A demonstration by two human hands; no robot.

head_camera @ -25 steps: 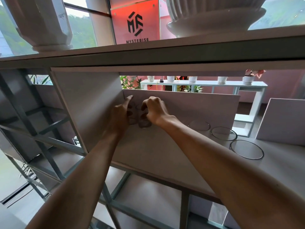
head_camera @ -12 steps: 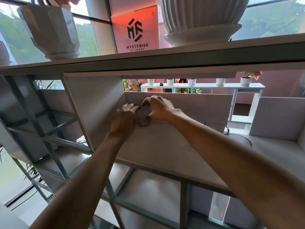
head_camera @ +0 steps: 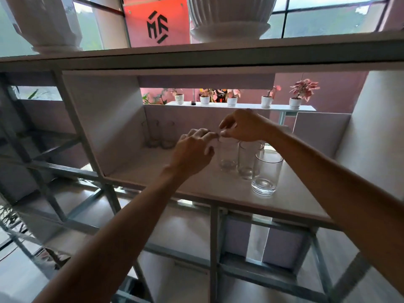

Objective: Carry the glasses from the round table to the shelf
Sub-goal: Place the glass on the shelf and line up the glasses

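Note:
Two clear glasses [head_camera: 160, 136] stand together in the back left corner of the shelf compartment [head_camera: 148, 171]. Three more glasses stand in a diagonal row to the right: the far one [head_camera: 228, 157], the middle one [head_camera: 249, 162] and the near one [head_camera: 265, 173]. My left hand [head_camera: 192, 149] hovers in front of the far glass with its fingers loosely curled and nothing in it. My right hand [head_camera: 242, 125] hangs just above that glass's rim, fingertips pointing left, almost meeting the left hand's fingertips. It holds nothing that I can see.
The compartment has a side wall at the left and a low back panel. Large white pots [head_camera: 229, 18] [head_camera: 46, 22] stand on the board above it. Open metal-framed compartments lie to the left and below. Small potted plants [head_camera: 231, 99] line a far ledge.
Both hands have let go of the two glasses in the back left corner and pulled back to the right. The view has tilted, bringing the three glasses at the right fully into sight.

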